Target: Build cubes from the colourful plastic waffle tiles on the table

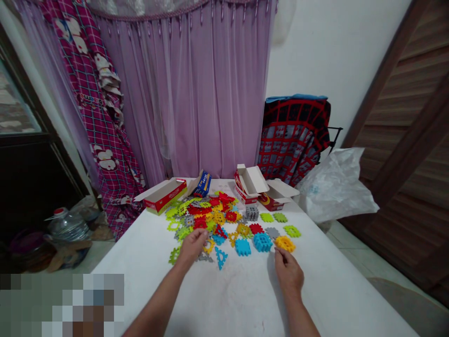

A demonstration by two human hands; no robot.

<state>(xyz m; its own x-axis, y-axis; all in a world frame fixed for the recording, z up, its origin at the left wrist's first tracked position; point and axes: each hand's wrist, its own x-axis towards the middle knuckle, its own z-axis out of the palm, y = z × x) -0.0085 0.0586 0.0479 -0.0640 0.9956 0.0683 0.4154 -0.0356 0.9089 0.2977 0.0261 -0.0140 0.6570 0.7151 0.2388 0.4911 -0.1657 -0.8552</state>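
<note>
Several flat plastic building pieces (217, 217) in red, yellow, green, blue and grey lie scattered on a white table (245, 295). My left hand (192, 247) rests on the near edge of the pile, fingers curled over a grey piece and beside a yellow one. My right hand (288, 273) lies on the table with its fingertips pinched just below an orange-yellow piece (285, 243). A blue square piece (262, 242) and a blue triangle (220, 257) lie between my hands.
Opened red and white cardboard boxes (164, 195) (249, 185) and a blue box (202, 183) stand at the table's far side. A white plastic bag (336, 185) lies at the right edge. Purple curtains hang behind. A water bottle (66, 224) sits on the floor at left.
</note>
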